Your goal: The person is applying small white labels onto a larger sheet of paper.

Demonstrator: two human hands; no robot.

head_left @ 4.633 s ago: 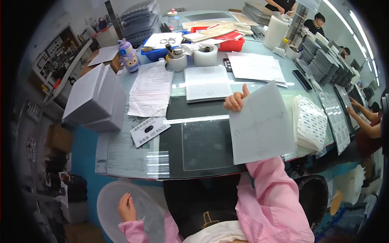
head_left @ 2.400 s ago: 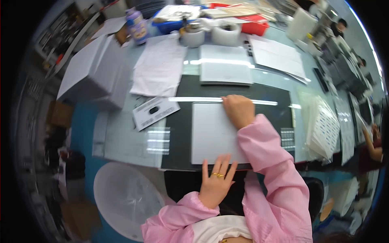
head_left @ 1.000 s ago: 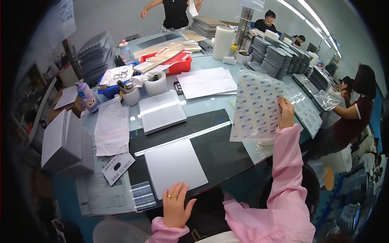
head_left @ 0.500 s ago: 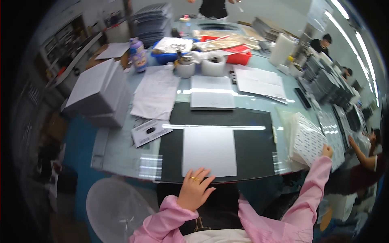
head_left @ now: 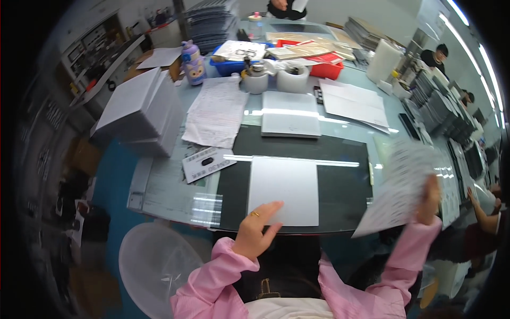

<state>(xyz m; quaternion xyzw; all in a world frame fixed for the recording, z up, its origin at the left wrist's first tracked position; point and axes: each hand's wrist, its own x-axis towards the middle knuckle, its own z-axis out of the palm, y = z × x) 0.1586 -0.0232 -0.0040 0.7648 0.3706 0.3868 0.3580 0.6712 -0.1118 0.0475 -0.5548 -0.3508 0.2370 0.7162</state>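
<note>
At lower centre, the left hand (head_left: 256,232) rests flat, fingers spread, steadying a white sheet (head_left: 284,190); at right, the right hand (head_left: 428,194) grips a blurred dotted sheet (head_left: 399,187).

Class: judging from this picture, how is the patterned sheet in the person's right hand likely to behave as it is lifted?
The patterned sheet is probably light: the right hand holds it by one edge alone. It looks thin and wide, so likely floppy. It is blurred, so its stiffness is uncertain.
</note>
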